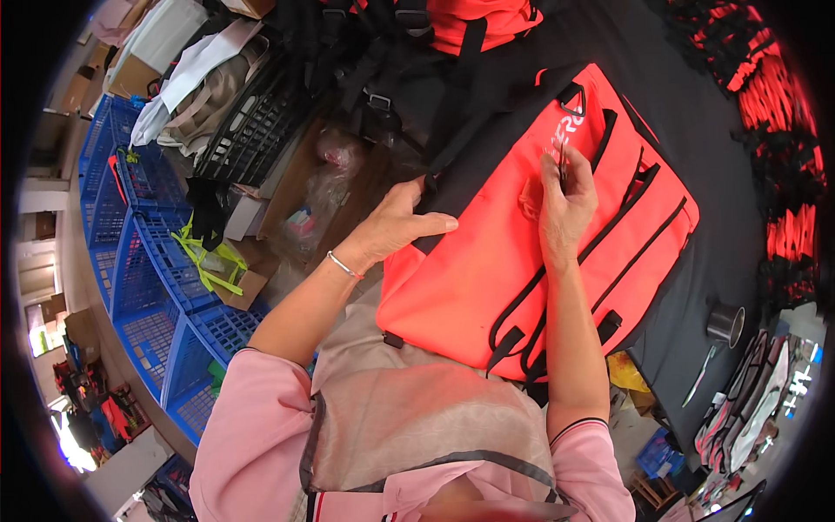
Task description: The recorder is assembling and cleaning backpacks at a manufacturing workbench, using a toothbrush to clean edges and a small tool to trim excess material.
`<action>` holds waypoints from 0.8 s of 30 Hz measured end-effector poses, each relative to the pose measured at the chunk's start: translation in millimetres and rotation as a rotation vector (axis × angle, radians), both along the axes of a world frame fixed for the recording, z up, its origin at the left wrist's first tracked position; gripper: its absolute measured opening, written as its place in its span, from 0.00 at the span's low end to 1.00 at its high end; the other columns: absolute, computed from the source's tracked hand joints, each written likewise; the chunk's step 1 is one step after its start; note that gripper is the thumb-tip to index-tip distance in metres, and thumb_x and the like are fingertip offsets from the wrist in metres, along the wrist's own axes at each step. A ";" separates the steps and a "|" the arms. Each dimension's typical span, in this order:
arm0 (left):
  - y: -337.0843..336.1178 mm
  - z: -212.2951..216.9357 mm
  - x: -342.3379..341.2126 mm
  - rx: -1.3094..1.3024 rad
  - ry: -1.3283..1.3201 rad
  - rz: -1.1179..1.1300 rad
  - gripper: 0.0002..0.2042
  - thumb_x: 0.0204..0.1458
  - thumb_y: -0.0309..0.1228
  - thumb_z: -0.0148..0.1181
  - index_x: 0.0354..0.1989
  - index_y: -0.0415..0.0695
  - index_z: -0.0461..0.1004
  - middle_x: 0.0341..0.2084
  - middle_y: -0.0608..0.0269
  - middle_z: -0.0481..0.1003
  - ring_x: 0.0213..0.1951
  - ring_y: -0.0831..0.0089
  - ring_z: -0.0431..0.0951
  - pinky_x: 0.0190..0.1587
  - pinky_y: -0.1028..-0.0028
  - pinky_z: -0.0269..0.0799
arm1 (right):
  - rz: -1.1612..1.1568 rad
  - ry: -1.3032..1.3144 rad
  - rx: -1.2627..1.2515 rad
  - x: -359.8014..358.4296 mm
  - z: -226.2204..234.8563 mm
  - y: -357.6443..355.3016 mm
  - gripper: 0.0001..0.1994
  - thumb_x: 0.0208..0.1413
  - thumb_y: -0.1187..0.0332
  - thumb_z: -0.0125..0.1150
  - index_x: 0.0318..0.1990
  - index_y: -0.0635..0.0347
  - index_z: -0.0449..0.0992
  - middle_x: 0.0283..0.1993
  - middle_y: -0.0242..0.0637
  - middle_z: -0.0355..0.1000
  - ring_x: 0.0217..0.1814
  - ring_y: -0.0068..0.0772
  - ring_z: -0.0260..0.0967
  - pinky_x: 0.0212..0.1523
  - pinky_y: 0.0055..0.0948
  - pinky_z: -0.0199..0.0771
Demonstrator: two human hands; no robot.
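A bright red-orange bag [470, 278] with black zips, straps and trim lies tilted across my lap and the table edge. My left hand [396, 224] grips its left edge, thumb flat on the red fabric and the other fingers partly hidden at the border. Over the upper front, beside white lettering, my right hand [567, 196] is closed around a small dark metal tool that looks like thread snips [564, 163]. Most of the tool is hidden by the fingers. A loose orange tuft of thread or cord [529, 198] shows beside that hand.
Blue plastic crates [148, 261] line the left, near a cardboard box [291, 183] holding clear plastic bags. Another red bag [478, 22] lies ahead on the black-covered table [678, 261]. At right are a dark metal cup [724, 324], a thin light-handled tool [698, 376] and piled red-and-black straps [778, 113].
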State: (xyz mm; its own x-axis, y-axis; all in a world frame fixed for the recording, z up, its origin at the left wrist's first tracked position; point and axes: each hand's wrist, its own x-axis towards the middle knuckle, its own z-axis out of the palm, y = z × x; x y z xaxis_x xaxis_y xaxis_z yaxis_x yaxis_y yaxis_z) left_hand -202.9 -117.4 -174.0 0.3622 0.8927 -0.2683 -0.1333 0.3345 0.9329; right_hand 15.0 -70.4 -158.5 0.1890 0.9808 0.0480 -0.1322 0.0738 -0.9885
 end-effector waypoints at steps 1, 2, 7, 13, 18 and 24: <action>-0.9 -0.7 -1.1 -0.025 -0.068 -0.012 0.40 0.45 0.33 0.72 0.64 0.29 0.57 0.58 0.55 0.67 0.59 0.70 0.66 0.64 0.73 0.57 | 0.043 -0.095 -0.068 -0.1 4.9 2.8 0.15 0.58 0.74 0.62 0.53 0.61 0.71 0.26 0.26 0.66 0.21 0.15 0.60 0.19 0.20 0.65; -5.4 -0.4 -4.8 -0.031 -0.065 0.012 0.40 0.45 0.33 0.72 0.64 0.29 0.57 0.58 0.55 0.67 0.59 0.70 0.66 0.64 0.73 0.57 | 0.104 -0.189 -0.139 -5.4 9.7 4.7 0.18 0.60 0.72 0.62 0.57 0.60 0.71 0.26 0.26 0.67 0.22 0.15 0.59 0.19 0.20 0.65; -37.5 -21.3 -35.2 0.073 0.097 -0.099 0.45 0.40 0.36 0.74 0.65 0.31 0.58 0.60 0.52 0.67 0.59 0.68 0.67 0.65 0.70 0.58 | 0.270 -0.680 -0.139 7.1 5.4 1.3 0.24 0.58 0.69 0.64 0.62 0.54 0.70 0.25 0.40 0.70 0.26 0.18 0.62 0.37 0.26 0.72; -66.7 -19.2 -3.0 -0.049 0.089 0.156 0.31 0.43 0.31 0.73 0.56 0.32 0.69 0.45 0.61 0.78 0.44 0.75 0.76 0.50 0.73 0.73 | 0.447 -0.766 -0.072 12.3 8.8 -42.0 0.22 0.55 0.75 0.67 0.59 0.59 0.74 0.37 0.31 0.77 0.36 0.17 0.69 0.43 0.19 0.71; -47.6 14.3 -4.9 -0.010 0.260 0.139 0.27 0.45 0.27 0.71 0.54 0.33 0.71 0.43 0.60 0.78 0.43 0.74 0.78 0.48 0.72 0.75 | 0.179 -0.287 0.004 65.8 59.4 -61.7 0.12 0.55 0.80 0.63 0.47 0.65 0.79 0.34 0.31 0.77 0.33 0.15 0.71 0.37 0.15 0.71; -2.6 12.8 -38.5 -0.099 -0.109 0.074 0.28 0.47 0.24 0.64 0.59 0.33 0.66 0.48 0.57 0.76 0.47 0.68 0.78 0.53 0.68 0.74 | -0.714 -0.345 0.138 219.6 103.1 -51.5 0.11 0.64 0.68 0.56 0.42 0.68 0.78 0.27 0.21 0.64 0.26 0.11 0.54 0.27 0.16 0.56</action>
State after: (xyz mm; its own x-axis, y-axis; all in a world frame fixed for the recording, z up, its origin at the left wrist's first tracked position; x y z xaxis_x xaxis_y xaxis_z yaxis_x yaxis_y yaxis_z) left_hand -241.4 -120.0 -161.2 0.3278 0.8893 -0.3189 -0.2600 0.4095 0.8745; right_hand 234.6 -121.9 -55.4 0.7211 0.6094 0.3296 0.3037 0.1495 -0.9409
